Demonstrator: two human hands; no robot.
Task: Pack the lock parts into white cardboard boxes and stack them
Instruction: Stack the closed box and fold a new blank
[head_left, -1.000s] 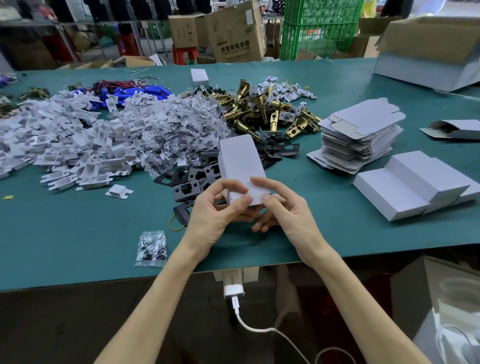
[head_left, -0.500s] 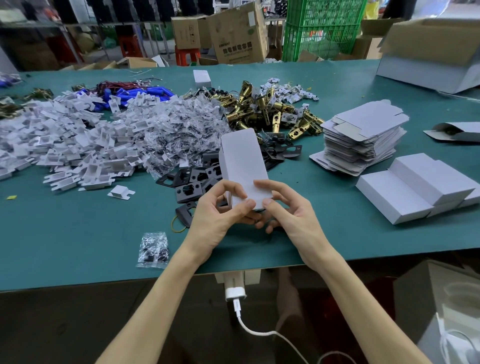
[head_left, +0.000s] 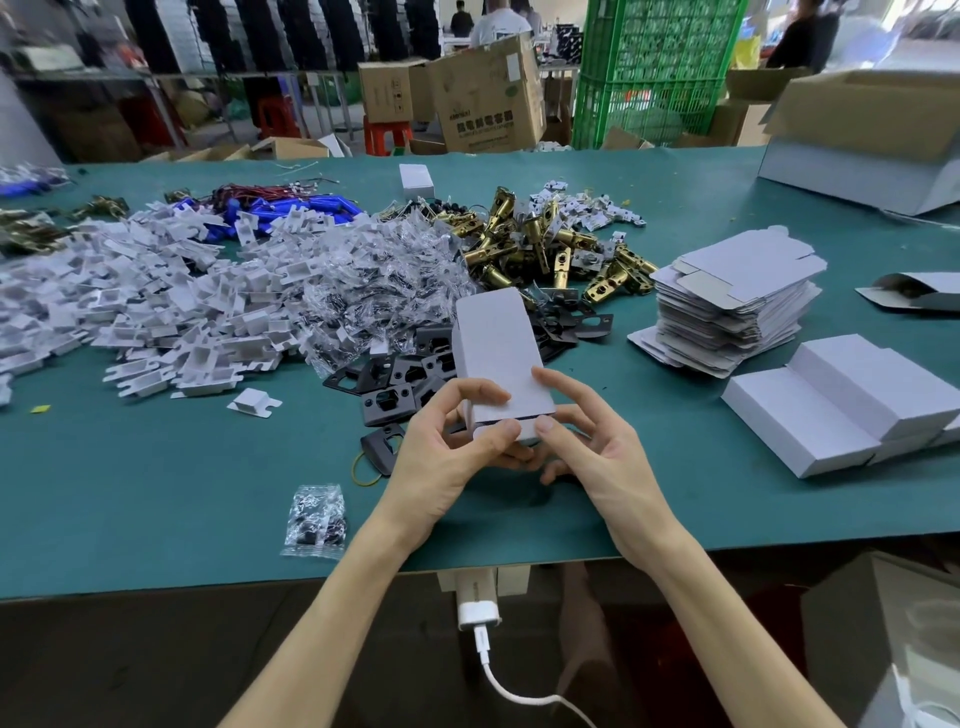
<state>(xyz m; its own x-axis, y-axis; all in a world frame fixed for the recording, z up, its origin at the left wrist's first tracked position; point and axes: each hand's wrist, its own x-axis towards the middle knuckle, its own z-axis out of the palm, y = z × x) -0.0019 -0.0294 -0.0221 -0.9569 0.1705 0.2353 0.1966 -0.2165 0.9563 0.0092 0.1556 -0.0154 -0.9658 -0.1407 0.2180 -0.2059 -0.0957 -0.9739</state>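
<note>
**Hands.** The left hand (head_left: 441, 457) grips the near end of the white box (head_left: 493, 348) from its left side. Its forefinger curls over the top face and its thumb presses on the end flap (head_left: 522, 432). The right hand (head_left: 597, 452) does the same from the right, with its forefinger on the top edge, its thumb against the same flap and its other fingers under the box.

**Box.** It is held clear of the table (head_left: 156, 493), with its long axis pointing away from the person. What is inside cannot be seen.

**Surroundings.**
- Black plates (head_left: 395, 387) lie just beyond and left of the hands.
- Brass latches (head_left: 540, 244) are farther beyond the hands.
- Bagged screws (head_left: 374, 291) and white plastic parts (head_left: 182, 312) spread away to the left.
- One loose bag (head_left: 314, 519) lies near the left wrist.
- To the right are the closed boxes (head_left: 852, 400), and beyond them a stack of flat blanks (head_left: 737, 291).

**Assessment.** The step in hand appears to be closing the near end flap. To do it well:
- Both thumbs should press evenly so the flap seats square.
- The tuck tab should go inside the side walls, not over them.
- The fingers underneath should carry the load.
- The forefingers should stay light to avoid denting the top panel.
</note>
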